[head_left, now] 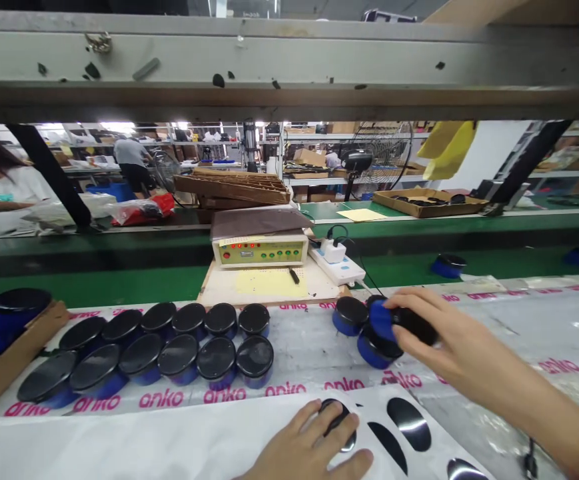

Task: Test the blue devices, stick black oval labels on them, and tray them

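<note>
My right hand (449,340) grips a round blue-and-black piece (382,320), tilted on its side, fingers wrapped around its dark face. Just under and beside it stand another blue piece with a glossy black top (379,348) and a similar one (350,315) to the left. My left hand (314,443) lies with spread fingers on a white sheet (169,440), over a black round sticker (339,417) that it partly hides. More glossy black stickers (409,424) show on the sheet to the right. Two rows of blue pieces with black tops (178,355) stand at the left.
Behind the rows is a control box (260,252) with lit red lamps, and a power strip (339,265). A green conveyor belt (399,265) carries a blue piece (449,265). A cardboard box (19,353) borders the left; a metal beam (289,60) crosses overhead. People work beyond.
</note>
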Demonstrator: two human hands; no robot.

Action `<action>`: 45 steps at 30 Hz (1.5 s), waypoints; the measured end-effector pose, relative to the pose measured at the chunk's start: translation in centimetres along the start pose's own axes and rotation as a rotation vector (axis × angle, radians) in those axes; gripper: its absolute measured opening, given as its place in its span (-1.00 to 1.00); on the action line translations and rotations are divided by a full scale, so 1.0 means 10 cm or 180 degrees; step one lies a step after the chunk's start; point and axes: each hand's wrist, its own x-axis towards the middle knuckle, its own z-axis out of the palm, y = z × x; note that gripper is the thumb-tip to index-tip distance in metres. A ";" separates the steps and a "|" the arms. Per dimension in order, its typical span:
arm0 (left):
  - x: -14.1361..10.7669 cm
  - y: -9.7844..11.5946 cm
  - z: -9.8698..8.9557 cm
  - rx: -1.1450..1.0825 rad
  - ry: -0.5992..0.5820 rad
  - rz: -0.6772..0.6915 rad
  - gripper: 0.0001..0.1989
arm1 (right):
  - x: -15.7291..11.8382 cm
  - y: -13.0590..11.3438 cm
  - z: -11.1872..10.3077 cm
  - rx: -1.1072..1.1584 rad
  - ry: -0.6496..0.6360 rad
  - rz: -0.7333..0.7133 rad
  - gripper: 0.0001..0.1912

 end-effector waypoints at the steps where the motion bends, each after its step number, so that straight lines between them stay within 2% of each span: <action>1: -0.01 0.01 0.03 0.0013 0.0067 -0.0043 -0.72 | 0.08 -0.16 0.05 0.0120 -0.0067 -0.0269 -0.75; 4: -0.01 0.03 0.07 0.0070 0.0190 -0.0132 -0.73 | 0.32 -0.56 0.34 0.0250 -0.0529 -0.0856 -0.78; 6: 0.00 0.03 0.08 0.0099 0.0214 -0.0132 -0.75 | 0.49 -0.70 0.58 0.0212 -0.0734 -0.1102 -0.78; 10: 0.01 0.02 0.08 0.0068 0.0177 -0.0066 -0.75 | 0.75 -0.77 0.98 0.0018 -0.0854 -0.1317 -0.82; 13: 0.00 0.01 0.12 0.0055 0.0361 -0.0145 -0.75 | 0.83 -0.81 1.11 -0.0184 -0.0876 -0.1385 -0.83; 15: -0.01 0.01 0.15 0.0058 0.0455 -0.0151 -0.75 | 0.84 -0.84 1.11 -0.0309 -0.0890 -0.1387 -0.83; 18: -0.01 0.01 0.18 0.0031 0.0469 -0.0129 -0.77 | 0.77 -0.82 0.99 -0.0454 -0.0936 -0.1328 -0.74; 20: -0.02 0.02 0.19 0.0012 0.0508 -0.0178 -0.78 | 0.66 -0.70 0.87 -0.0614 -0.0856 -0.1057 -0.56; 22: -0.03 0.03 0.20 0.0013 0.0538 -0.0238 -0.77 | 0.50 -0.50 0.75 -0.0863 -0.0646 -0.0532 -0.49; 25: -0.03 0.03 0.20 0.0052 0.0531 -0.0182 -0.77 | 0.20 -0.13 0.61 -0.1145 -0.0443 0.0091 -0.62; 29: -0.02 0.02 0.16 -0.0022 0.0464 -0.0201 -0.77 | -0.09 0.25 0.48 -0.1126 -0.0588 0.0114 -0.73; 33: -0.02 0.02 0.14 -0.0087 0.0360 -0.0198 -0.75 | -0.20 0.41 0.45 -0.0929 -0.0862 0.0304 -0.70; 36: -0.03 0.02 0.13 -0.0093 0.0401 -0.0177 -0.76 | -0.21 0.44 0.46 -0.0976 -0.0877 0.0563 -0.71; 39: -0.03 0.02 0.13 -0.0096 0.0386 -0.0177 -0.75 | -0.12 0.38 0.44 -0.1052 -0.0722 0.0524 -0.76; 43: -0.04 0.03 0.13 -0.0090 0.0334 -0.0181 -0.75 | 0.22 0.17 0.46 -0.0970 -0.0456 0.0131 -0.63; 45: -0.03 0.04 0.13 -0.0077 0.0401 -0.0207 -0.77 | 0.41 0.06 0.51 -0.0887 -0.0456 -0.0119 -0.56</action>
